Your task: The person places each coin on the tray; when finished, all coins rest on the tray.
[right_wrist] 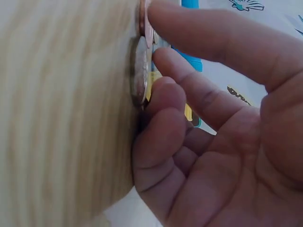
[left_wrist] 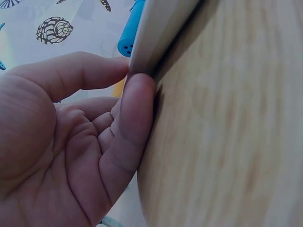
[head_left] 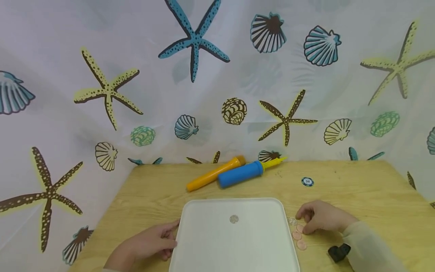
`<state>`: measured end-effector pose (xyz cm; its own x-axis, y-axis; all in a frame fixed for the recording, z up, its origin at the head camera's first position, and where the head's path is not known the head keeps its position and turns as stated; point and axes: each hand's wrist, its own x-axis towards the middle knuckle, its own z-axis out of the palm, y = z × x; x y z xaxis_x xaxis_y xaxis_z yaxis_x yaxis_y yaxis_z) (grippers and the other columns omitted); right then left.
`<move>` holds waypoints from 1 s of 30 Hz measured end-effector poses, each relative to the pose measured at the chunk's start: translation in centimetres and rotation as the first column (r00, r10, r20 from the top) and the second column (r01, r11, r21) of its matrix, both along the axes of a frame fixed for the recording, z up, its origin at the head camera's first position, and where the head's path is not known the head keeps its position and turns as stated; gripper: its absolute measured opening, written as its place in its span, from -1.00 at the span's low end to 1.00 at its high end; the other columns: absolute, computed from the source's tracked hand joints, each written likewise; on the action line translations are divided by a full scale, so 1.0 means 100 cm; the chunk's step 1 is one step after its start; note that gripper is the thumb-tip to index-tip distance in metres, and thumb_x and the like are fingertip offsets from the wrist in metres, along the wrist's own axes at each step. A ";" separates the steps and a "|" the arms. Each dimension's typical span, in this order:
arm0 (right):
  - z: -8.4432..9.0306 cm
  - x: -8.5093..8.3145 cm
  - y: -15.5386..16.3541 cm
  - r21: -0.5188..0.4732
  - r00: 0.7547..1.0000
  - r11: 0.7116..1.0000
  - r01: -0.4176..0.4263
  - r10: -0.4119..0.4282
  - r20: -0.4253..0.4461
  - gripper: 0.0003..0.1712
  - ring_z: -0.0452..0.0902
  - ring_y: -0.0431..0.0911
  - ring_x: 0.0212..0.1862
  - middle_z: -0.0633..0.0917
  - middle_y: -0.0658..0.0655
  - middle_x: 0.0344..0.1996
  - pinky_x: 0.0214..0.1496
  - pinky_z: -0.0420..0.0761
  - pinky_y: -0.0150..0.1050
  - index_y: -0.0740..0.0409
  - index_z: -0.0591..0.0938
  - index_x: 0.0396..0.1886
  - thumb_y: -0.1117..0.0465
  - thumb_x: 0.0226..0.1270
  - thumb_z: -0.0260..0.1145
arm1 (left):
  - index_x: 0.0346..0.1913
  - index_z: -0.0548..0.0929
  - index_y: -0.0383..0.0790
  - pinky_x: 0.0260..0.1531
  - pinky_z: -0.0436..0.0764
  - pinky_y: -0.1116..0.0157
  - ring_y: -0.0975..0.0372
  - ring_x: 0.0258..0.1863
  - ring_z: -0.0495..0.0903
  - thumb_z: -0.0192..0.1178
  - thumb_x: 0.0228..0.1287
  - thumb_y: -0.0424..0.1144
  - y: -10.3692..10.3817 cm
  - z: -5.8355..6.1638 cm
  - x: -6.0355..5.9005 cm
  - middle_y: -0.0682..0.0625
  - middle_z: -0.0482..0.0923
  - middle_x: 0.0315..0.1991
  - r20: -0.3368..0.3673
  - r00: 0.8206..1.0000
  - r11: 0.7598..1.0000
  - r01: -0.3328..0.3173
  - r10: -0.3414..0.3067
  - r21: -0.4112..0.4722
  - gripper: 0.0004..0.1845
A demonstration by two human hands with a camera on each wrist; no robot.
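Observation:
A white tray (head_left: 234,245) lies on the table with one silver coin (head_left: 234,219) on it. My left hand (head_left: 149,241) grips the tray's left edge. In the left wrist view, its thumb and a finger (left_wrist: 137,109) meet the rim. Right of the tray lie a silver coin (head_left: 293,221) and several copper coins (head_left: 297,235). Bent over them is my right hand (head_left: 323,217), thumb and index finger apart at the coins. In the right wrist view a coin (right_wrist: 140,71) shows edge-on beside the fingertips; no coin is visibly lifted.
Behind the tray lie an orange stick-shaped object (head_left: 214,174) and a blue pump (head_left: 241,173) with a yellow nozzle. A blue-and-white chip (head_left: 307,181) rests at the back right. A patterned curtain (head_left: 210,94) hangs behind the table. A black device (head_left: 339,252) is near my right wrist.

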<state>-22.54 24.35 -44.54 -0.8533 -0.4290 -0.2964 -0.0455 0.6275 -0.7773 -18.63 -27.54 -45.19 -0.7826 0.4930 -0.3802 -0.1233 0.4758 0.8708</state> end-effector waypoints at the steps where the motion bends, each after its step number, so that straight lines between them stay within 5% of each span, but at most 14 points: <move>1: 0.000 0.001 -0.001 0.008 1.000 1.000 -0.001 0.002 -0.003 -0.63 0.40 -0.05 -0.36 0.53 0.08 -0.43 -0.35 0.40 -0.27 0.18 0.69 -0.11 0.36 0.01 0.52 | 0.54 -0.05 -0.54 -0.38 0.67 0.29 0.17 -0.44 0.56 0.17 0.42 -0.31 0.000 0.000 0.001 -0.11 0.54 -0.37 0.001 1.000 1.000 0.004 -0.004 -0.001 -0.17; 22: 0.001 0.005 -0.009 0.056 0.999 0.998 0.008 -0.006 -0.043 -0.81 0.39 -0.08 -0.42 0.51 0.06 -0.49 -0.42 0.38 -0.31 0.14 0.68 -0.21 0.31 0.18 0.48 | 0.55 -0.01 -0.49 -0.38 0.66 0.29 0.17 -0.43 0.56 0.21 0.40 -0.30 -0.003 0.002 0.001 -0.11 0.53 -0.35 -0.018 1.000 1.000 -0.012 0.011 -0.025 -0.16; 30: 0.000 0.004 -0.008 0.004 0.999 1.000 -0.003 0.003 -0.048 -0.81 0.43 -0.07 -0.42 0.54 0.08 -0.48 -0.44 0.47 -0.28 0.20 0.60 -0.27 0.36 0.18 0.46 | 0.55 -0.02 -0.49 -0.37 0.68 0.27 0.18 -0.41 0.57 0.20 0.41 -0.30 -0.004 0.002 0.001 -0.11 0.54 -0.34 -0.001 1.000 1.000 -0.018 0.018 -0.005 -0.16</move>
